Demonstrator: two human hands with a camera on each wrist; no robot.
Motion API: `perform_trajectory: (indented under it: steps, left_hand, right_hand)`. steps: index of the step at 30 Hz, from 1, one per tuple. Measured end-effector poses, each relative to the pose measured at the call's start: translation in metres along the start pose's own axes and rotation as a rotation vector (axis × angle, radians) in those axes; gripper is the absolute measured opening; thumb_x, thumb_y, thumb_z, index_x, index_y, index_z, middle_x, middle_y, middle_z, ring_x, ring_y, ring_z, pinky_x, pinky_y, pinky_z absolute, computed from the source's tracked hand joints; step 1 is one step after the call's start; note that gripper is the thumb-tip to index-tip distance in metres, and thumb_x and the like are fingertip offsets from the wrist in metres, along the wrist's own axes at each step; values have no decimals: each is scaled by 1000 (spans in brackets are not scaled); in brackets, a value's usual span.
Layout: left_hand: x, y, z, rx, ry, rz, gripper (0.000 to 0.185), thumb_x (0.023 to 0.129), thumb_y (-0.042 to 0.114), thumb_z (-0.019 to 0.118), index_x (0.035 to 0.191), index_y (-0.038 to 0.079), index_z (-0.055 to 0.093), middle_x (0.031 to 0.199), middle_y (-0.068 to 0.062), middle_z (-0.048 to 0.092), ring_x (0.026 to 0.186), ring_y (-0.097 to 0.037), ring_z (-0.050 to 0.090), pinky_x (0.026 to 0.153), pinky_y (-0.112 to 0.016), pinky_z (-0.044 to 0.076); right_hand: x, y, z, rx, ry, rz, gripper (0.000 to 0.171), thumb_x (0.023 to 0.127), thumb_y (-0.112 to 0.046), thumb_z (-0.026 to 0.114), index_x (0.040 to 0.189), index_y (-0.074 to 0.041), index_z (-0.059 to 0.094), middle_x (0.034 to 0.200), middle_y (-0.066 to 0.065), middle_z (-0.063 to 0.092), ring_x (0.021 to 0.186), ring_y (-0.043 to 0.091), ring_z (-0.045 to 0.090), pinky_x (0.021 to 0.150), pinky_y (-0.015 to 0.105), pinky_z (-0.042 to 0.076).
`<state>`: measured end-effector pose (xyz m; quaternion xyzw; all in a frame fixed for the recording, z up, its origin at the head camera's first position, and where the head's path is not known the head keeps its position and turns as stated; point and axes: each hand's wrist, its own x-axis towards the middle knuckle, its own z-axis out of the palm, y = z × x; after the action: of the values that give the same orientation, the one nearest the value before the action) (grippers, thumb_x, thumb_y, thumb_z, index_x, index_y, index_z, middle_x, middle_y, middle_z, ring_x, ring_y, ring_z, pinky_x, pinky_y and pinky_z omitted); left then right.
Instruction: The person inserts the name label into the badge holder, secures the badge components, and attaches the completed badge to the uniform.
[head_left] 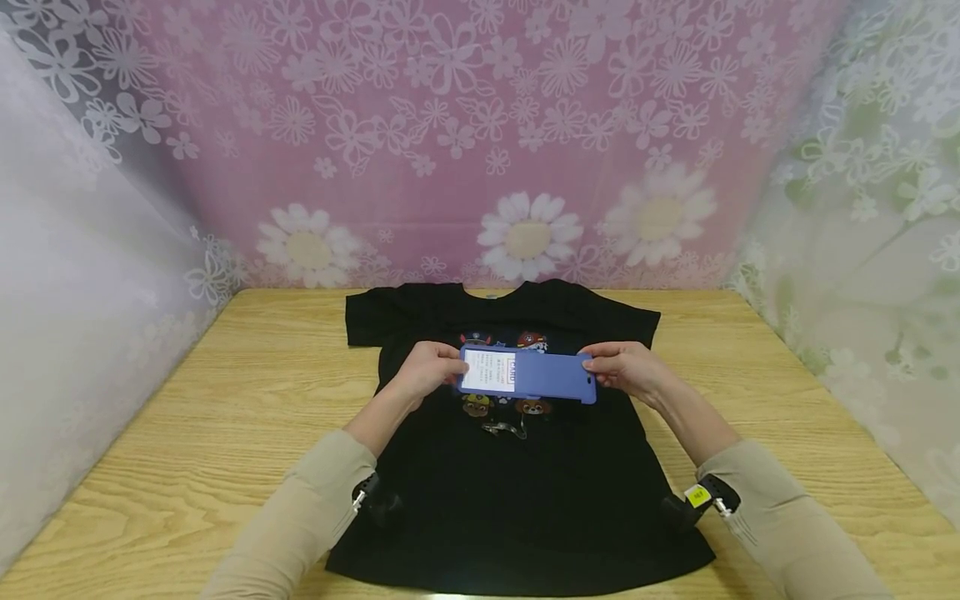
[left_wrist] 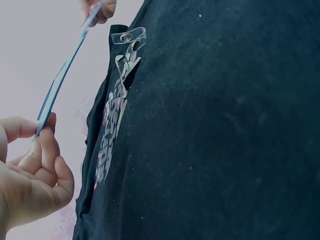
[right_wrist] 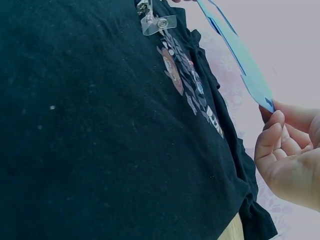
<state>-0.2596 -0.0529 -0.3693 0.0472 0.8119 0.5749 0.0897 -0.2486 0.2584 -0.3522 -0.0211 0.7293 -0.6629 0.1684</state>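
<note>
A blue badge holder (head_left: pixel 552 377), spread out lengthwise, is held level above a black T-shirt (head_left: pixel 517 508). At its left end my left hand (head_left: pixel 426 368) pinches the edge between thumb and fingers. My right hand (head_left: pixel 630 371) grips the opposite end the same way. A white printed card (head_left: pixel 489 372) shows in the holder's left half. Below, on the shirt's printed cartoon faces, lies a badge clip (head_left: pixel 506 430); the left wrist view shows its clear snap strap (left_wrist: pixel 131 36) and metal clip. Part of the print is hidden behind the holder.
The shirt lies spread on a wooden table (head_left: pixel 247 392), its neck toward the back. A pink flowered curtain (head_left: pixel 420 167) hangs behind, with pale cloth on both sides. Dark wrist straps (head_left: pixel 718 492) with cameras sit on both forearms.
</note>
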Motion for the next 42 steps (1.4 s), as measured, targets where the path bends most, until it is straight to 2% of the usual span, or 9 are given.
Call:
perform_trajectory:
  steps: [8, 17, 20, 23, 26, 31, 42]
  left_hand:
    - [0, 4, 1, 5, 26, -11, 18, 84, 7, 63, 97, -6, 66, 92, -13, 63, 70, -18, 57, 78, -41, 46]
    - [1, 4, 0, 0, 19, -11, 19, 84, 5, 63, 99, -7, 66, 94, -14, 63, 71, -18, 57, 77, -40, 48]
    - [1, 6, -1, -10, 16, 1, 19, 84, 6, 63, 99, -7, 66, 93, -14, 63, 71, -18, 56, 78, -41, 47]
    - [0, 8, -3, -14, 17, 7, 20, 85, 7, 63, 99, -6, 66, 93, -14, 63, 71, -18, 56, 80, -42, 47]
    - [0, 8, -4, -5, 21, 3, 21, 85, 8, 63, 101, -6, 65, 94, -14, 63, 72, -19, 55, 81, -43, 46]
    - [-1, 7, -4, 3, 20, 4, 24, 85, 9, 63, 104, -6, 64, 97, -14, 62, 75, -20, 55, 82, -44, 45]
    - [2, 5, 1, -14, -32, 33, 22, 84, 9, 63, 101, -5, 65, 93, -13, 63, 74, -18, 56, 81, -44, 46]
  right_hand:
    - [-1, -1, 2, 14, 12, -9, 14, 88, -3, 60, 101, -2, 64, 74, -2, 61, 62, 7, 52, 60, 20, 46]
    - [-1, 0, 1, -6, 5, 2, 29, 89, -5, 60, 115, 7, 56, 75, -2, 61, 63, 7, 52, 61, 20, 46]
    - [-1, 0, 0, 2, 1, 12, 21, 90, -8, 60, 109, 1, 60, 75, -2, 60, 64, 7, 52, 61, 20, 46]
    - [-3, -2, -2, 2, -11, 32, 6, 91, -11, 58, 93, -8, 63, 72, -2, 58, 64, 9, 50, 60, 22, 43]
    - [-5, -3, -2, -43, -35, 39, 9, 92, -14, 58, 84, -13, 64, 71, -3, 57, 66, 10, 50, 59, 24, 41]
    - [-8, -6, -1, -114, -32, 18, 8, 90, -16, 60, 84, -13, 63, 70, -4, 57, 67, 11, 51, 58, 25, 40]
    - [-9, -5, 8, -70, 4, 3, 12, 89, -11, 60, 80, -14, 66, 68, -3, 56, 65, 9, 49, 59, 23, 41]
